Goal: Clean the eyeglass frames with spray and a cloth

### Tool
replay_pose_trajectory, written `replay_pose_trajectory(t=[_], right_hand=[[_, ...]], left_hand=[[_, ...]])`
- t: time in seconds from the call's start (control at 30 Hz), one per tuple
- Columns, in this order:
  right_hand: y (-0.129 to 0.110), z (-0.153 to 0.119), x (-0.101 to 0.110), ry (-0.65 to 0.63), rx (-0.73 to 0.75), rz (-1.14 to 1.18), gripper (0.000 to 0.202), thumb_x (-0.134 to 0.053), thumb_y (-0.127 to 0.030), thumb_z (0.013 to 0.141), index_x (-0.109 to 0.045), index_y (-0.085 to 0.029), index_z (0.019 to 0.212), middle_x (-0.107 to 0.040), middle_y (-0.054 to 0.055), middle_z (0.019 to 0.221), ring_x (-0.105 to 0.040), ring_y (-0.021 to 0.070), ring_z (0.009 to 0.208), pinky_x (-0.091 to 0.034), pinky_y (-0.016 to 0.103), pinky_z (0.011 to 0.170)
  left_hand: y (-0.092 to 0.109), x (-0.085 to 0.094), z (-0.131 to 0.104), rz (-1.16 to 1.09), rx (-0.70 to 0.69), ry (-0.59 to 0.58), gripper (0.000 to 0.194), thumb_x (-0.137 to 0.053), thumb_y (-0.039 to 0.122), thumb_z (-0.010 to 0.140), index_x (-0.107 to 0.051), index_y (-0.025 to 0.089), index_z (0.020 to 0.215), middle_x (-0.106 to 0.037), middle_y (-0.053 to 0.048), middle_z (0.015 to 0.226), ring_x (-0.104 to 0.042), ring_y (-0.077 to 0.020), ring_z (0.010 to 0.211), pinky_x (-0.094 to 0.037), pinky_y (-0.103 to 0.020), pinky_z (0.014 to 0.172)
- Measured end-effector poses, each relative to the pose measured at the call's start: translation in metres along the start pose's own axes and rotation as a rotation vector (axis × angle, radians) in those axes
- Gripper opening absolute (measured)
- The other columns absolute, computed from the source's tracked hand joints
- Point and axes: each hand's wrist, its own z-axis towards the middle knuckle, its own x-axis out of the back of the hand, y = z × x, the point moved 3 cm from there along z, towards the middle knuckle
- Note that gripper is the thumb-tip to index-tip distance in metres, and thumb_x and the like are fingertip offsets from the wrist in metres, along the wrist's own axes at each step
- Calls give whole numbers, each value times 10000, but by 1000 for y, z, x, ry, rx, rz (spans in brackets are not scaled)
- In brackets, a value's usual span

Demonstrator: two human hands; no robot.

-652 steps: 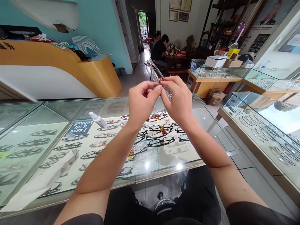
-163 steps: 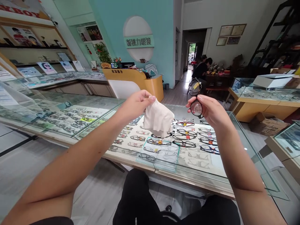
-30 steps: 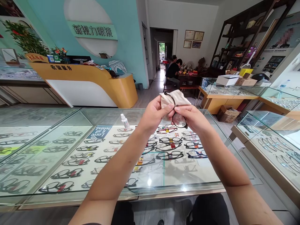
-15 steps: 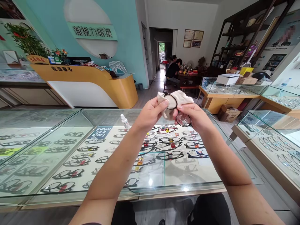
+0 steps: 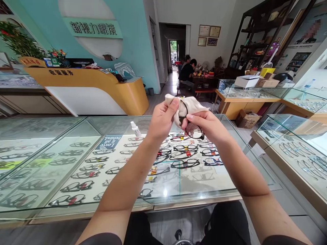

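Note:
Above the glass counter, my left hand is closed on a cream cleaning cloth, pinching it over one lens of a pair of dark-rimmed eyeglasses. My right hand grips the eyeglasses near the bridge, thumb and finger pressed together, with part of the cloth behind it. The other lens hangs uncovered below the right thumb and is speckled with droplets. The temples are mostly hidden. A small white spray bottle stands on the counter, left of my hands.
Beneath my arms is a glass display case with rows of eyeglasses inside. More display cases stand to the right, with boxes on one. A yellow reception desk is at the back left. People sit at a table farther back.
My left thumb has moved up over the lens, and the cloth now covers more of it. Both hands and the eyeglasses have shifted slightly left in view. The view itself has shifted a little.

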Motion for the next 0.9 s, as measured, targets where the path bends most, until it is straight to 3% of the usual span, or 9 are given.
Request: replay_pose_trajectory(t=[0.13,0.27,0.47,0.57,0.67,0.8,0.9], right_hand=[[-15,7,3,-49,-11,33,391,-772,-513,973,-832,-149,843,-752,40,716,-632,120,620,-514,240,618],[-22,16,2,-86,-34,53,380,-808,-523,931,-822,-156,831,-757,33,731,-653,128,632,-515,240,598],[-7,23,-2,-55,11,-19,393,-803,-534,938,-811,-153,844,-763,38,809,-647,118,672,-519,250,667],[1,23,-2,-61,7,-48,400,-788,-542,960,-821,-150,888,-757,43,812,-668,139,721,-534,268,714],[2,22,0,-95,-11,-28,391,-774,-523,981,-833,-141,920,-762,54,807,-680,154,741,-551,282,736],[-3,21,0,-80,0,59,331,-781,-451,986,-823,-142,873,-767,45,792,-662,123,674,-539,257,681],[-5,21,0,-48,8,67,316,-779,-446,996,-820,-154,882,-763,32,794,-659,117,665,-553,256,683]], left_hand=[[19,5,-1,8,24,-105,409,-899,516,867,-672,179,828,-695,-5,691,-699,-144,632,-588,-260,608],[27,3,-4,42,9,-201,434,-968,454,798,-700,186,1009,-749,-15,768,-719,-162,665,-621,-292,653],[9,-1,0,58,-90,-26,399,-915,524,850,-670,220,931,-608,57,554,-540,-97,446,-484,-230,479],[5,3,3,61,-74,27,448,-870,617,861,-667,219,840,-584,47,525,-541,-107,436,-478,-246,468],[13,11,3,87,-16,-30,498,-834,656,877,-654,203,774,-611,10,555,-643,-152,533,-538,-276,526],[32,19,-2,118,113,-172,442,-962,519,786,-702,172,871,-724,-43,719,-764,-220,737,-610,-308,631],[37,17,-5,108,116,-141,431,-1019,389,731,-717,186,962,-750,-27,784,-760,-199,731,-626,-307,667]])
